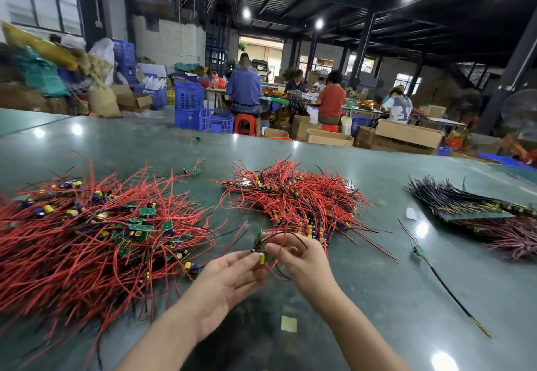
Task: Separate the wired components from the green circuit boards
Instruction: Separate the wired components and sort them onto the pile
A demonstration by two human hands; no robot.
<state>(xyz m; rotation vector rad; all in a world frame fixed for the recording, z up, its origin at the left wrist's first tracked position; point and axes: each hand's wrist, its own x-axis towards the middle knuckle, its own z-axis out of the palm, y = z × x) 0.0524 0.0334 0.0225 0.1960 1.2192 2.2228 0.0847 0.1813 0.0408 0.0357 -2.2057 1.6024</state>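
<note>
I hold one small wired component [261, 255] just above the green table [377, 283], near its six o'clock edge: my left hand [229, 280] pinches its yellow capacitor end between thumb and fingertips, while my right hand [299, 257] curls round its red and black wires. A loose heap of boards and red wires [96, 234] lies at nine o'clock, a tighter red-wired heap [296, 199] sits at twelve, and a stacked green board panel with dark wires [476, 210] rests at two o'clock.
</note>
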